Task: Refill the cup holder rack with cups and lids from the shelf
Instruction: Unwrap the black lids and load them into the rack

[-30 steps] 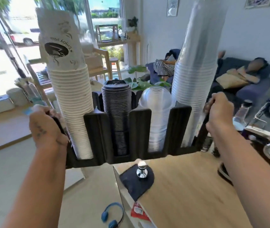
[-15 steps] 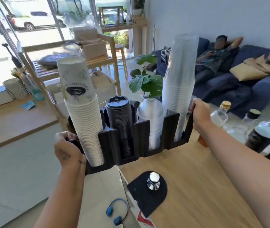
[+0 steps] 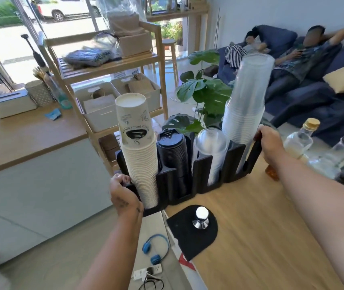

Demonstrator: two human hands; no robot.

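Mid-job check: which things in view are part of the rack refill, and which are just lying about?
Job: cup holder rack, gripped at its ends by left hand and right hand; paper cups; black lids; clear lids; clear cups; wooden shelf.
Lying about: tamper, black mat, blue headphones, glass bottles, plant.

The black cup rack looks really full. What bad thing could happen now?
1. The clear cup stack rises far above the rack and leans; a jolt might topple it.
2. The rack's left end, gripped by the left hand, sits past the counter edge; let go there, it could tip.
3. The right hand grips the rack's other end close to glass bottles and might knock one.
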